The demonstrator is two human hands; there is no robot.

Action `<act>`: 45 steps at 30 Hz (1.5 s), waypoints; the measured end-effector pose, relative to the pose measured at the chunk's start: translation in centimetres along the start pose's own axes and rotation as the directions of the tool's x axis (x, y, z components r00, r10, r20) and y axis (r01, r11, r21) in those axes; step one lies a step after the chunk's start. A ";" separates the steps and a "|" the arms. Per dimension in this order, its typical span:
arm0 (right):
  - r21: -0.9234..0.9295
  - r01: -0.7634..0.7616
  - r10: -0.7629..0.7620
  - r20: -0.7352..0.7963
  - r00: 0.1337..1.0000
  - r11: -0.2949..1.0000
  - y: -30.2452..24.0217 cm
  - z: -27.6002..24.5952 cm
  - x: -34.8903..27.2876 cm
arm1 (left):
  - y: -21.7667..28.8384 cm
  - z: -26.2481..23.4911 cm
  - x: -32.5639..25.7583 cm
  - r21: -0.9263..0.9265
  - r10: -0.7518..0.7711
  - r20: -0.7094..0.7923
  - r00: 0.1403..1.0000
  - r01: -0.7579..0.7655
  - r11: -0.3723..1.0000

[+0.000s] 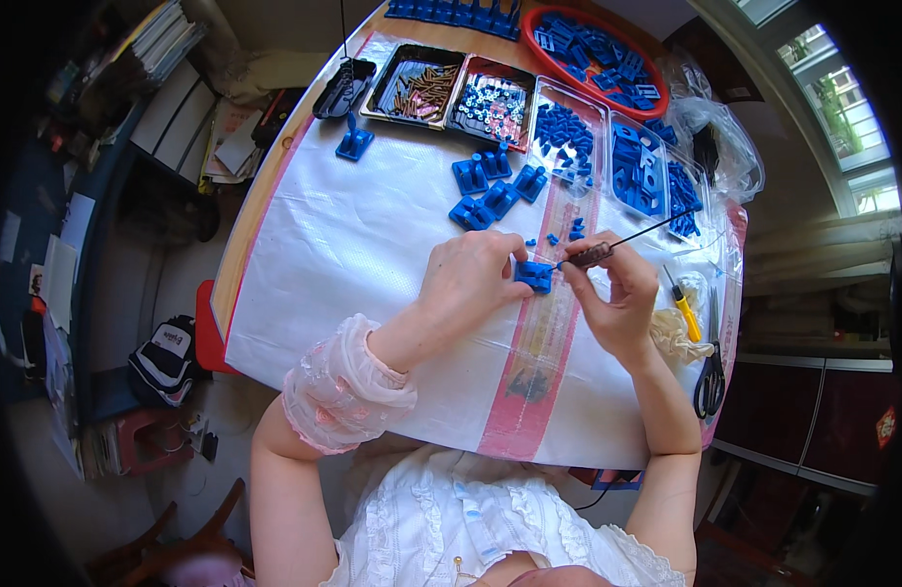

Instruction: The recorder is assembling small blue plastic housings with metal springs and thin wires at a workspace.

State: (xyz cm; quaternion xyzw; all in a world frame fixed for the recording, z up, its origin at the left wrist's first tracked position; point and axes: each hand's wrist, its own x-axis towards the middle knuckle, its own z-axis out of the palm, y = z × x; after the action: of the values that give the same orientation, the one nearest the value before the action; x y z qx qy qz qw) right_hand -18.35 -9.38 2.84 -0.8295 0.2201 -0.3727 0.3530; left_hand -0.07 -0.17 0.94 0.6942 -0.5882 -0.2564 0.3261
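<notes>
Near the middle of the table, my left hand [462, 277] is closed on a small blue plastic bracket [535, 278], pinching it by its left side against the white sheet. My right hand [619, 293] grips a brown-handled thin tool [592, 256]. A long dark rod runs from its handle to the upper right, while a short tip points at the bracket. Whether that tip touches the bracket is too small to tell. Just beyond lie a few loose small blue pieces [576, 229]. Farther off is a cluster of blue brackets [498, 199], with a lone blue bracket [354, 143] to the left.
Along the far side stand a tray of brass-coloured screws [377, 110], a tray of small metal nuts [453, 119], clear boxes [537, 160] of blue parts and a red basin [529, 39]. At right lie a yellow-handled tool [687, 318] and black scissors [709, 386].
</notes>
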 end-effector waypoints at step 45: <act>-0.029 0.029 -0.029 0.015 0.999 0.999 -0.9 0.0 0.4 | 0.1 0.2 0.0 0.013 -0.007 0.003 1.000 0.006 1.000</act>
State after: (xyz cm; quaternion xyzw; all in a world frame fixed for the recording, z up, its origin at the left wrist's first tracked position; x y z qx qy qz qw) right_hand -18.03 -9.05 3.75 -0.8405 0.2108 -0.3682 0.3368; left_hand -0.26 -0.20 0.92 0.6978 -0.5880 -0.2547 0.3200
